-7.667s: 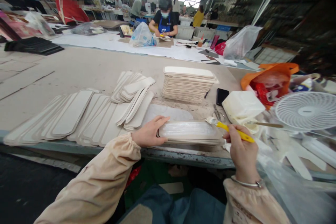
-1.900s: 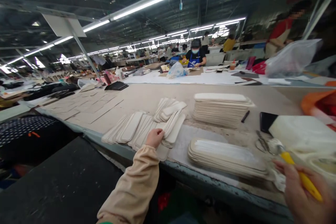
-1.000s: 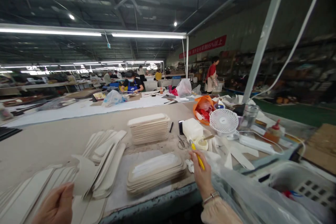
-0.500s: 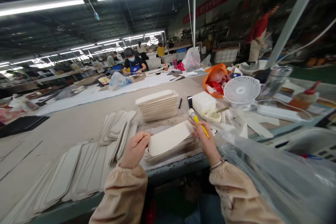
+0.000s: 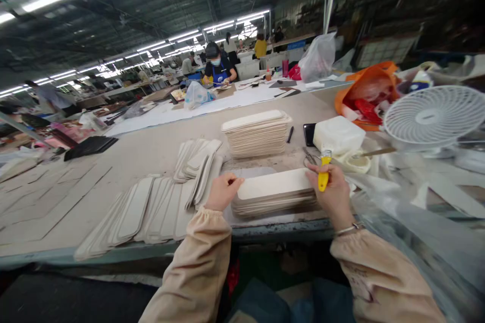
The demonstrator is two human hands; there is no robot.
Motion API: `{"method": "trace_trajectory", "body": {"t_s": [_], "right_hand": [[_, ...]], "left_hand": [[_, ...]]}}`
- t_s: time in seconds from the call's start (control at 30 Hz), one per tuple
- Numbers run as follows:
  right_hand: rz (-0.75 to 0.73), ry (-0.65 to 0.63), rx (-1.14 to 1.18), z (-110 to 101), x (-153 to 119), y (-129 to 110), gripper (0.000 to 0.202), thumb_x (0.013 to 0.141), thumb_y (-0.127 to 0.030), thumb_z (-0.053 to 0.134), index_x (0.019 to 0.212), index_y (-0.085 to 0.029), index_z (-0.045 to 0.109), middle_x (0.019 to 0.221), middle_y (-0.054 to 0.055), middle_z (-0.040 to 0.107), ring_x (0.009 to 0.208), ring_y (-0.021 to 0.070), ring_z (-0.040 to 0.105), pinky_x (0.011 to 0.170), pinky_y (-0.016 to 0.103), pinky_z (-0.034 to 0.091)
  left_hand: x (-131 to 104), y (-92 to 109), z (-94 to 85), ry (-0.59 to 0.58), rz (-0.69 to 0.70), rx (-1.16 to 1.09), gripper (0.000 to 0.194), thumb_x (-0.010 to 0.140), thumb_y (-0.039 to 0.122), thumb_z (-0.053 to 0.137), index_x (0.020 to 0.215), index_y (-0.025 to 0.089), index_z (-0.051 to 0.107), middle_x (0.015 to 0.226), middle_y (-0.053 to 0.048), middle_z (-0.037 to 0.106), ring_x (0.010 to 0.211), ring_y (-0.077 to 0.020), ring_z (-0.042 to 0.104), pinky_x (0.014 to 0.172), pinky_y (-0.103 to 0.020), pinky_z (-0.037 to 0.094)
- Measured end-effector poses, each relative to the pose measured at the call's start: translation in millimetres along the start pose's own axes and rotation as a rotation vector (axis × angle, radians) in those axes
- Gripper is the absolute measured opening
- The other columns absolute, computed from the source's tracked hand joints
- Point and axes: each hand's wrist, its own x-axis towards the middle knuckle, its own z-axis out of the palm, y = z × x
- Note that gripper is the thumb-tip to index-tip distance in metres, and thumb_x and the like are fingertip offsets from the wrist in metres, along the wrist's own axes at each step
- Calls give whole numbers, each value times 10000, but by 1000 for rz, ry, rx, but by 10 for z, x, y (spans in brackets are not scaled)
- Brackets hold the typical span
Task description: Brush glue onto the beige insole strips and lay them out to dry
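Note:
A cream-white rounded panel (image 5: 275, 184) lies along the top of the near stack of panels (image 5: 275, 206) at the table's front edge. My left hand (image 5: 223, 192) pinches the panel's left end between thumb and fingers. At the right end, the fingertips of my right hand (image 5: 335, 197) touch the panel's edge. That same hand is closed round a brush with a yellow handle (image 5: 324, 174), its metal collar pointing away from me. Behind the near stack stands a taller, neat stack of similar panels (image 5: 257, 136). More panels (image 5: 151, 212) lie fanned out to the left.
Scissors (image 5: 308, 157), a black pen (image 5: 290, 134) and a phone (image 5: 309, 134) lie behind the near stack. To the right are a white block-shaped container (image 5: 338, 133), a white fan (image 5: 432, 116) and an orange bag (image 5: 366, 93). A co-worker (image 5: 220, 68) sits across the table.
The panel, tilted up between my hands before, now lies flatter and lined up on the near stack. The brush has turned more upright in my right hand. My view has swung left.

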Motion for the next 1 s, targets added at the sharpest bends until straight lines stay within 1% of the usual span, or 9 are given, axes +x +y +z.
{"method": "trace_trajectory", "body": {"t_s": [0.13, 0.27, 0.4, 0.53, 0.63, 0.77, 0.93, 1.0], "right_hand": [[-86, -36, -142, 154, -10, -97, 328, 777, -472, 673, 906, -219, 509, 977, 83, 728, 858, 243, 691, 789, 391, 529], [-127, -51, -228, 235, 2, -133, 297, 791, -458, 646, 920, -212, 543, 969, 85, 730, 817, 252, 691, 735, 386, 528], [-144, -61, -310, 221, 17, -87, 260, 794, -421, 623, 938, -211, 573, 951, 71, 732, 794, 250, 689, 705, 368, 517], [-163, -54, -350, 184, 16, -63, 260, 801, -431, 613, 932, -209, 582, 929, 63, 733, 774, 241, 685, 700, 356, 510], [-165, -49, -354, 175, 11, -64, 273, 799, -447, 615, 927, -209, 581, 954, 69, 732, 780, 238, 683, 691, 346, 507], [-142, -64, -362, 180, 9, -71, 284, 788, -438, 629, 947, -206, 592, 965, 73, 728, 774, 235, 677, 697, 345, 505], [-123, -75, -368, 181, 9, -71, 275, 791, -451, 619, 926, -214, 590, 961, 61, 731, 770, 234, 677, 695, 343, 502], [-127, -81, -362, 177, 7, -64, 273, 797, -449, 611, 932, -214, 587, 962, 61, 731, 775, 232, 678, 689, 335, 502]], "left_hand": [[28, -135, -50, -22, -41, 84, 301, 817, 366, 585, 591, 170, 553, 583, 17, 539, 601, -127, 483, 594, -270, 324], [32, -236, -43, -59, -78, 130, 318, 815, 405, 593, 603, 169, 574, 587, 15, 548, 605, -131, 497, 595, -266, 325], [28, -300, -6, -104, -60, 183, 310, 848, 408, 556, 664, 171, 631, 628, -2, 601, 635, -146, 533, 608, -266, 343], [24, -346, 12, -83, -114, 199, 252, 878, 339, 518, 884, 160, 696, 787, -44, 690, 732, -167, 595, 680, -268, 402], [22, -393, 22, -119, -156, 185, 301, 883, 334, 513, 1032, 144, 693, 863, -67, 715, 789, -184, 623, 742, -277, 444], [15, -458, 32, -171, -121, 140, 319, 872, 333, 518, 1060, 157, 706, 941, -67, 726, 855, -189, 641, 800, -273, 471], [1, -477, 28, -193, -114, 100, 369, 814, 316, 585, 1111, 125, 695, 895, -71, 715, 742, -169, 622, 739, -269, 485], [-7, -471, 26, -191, -112, 81, 370, 802, 316, 600, 1104, 125, 698, 891, -68, 711, 725, -161, 615, 736, -267, 485]]}}
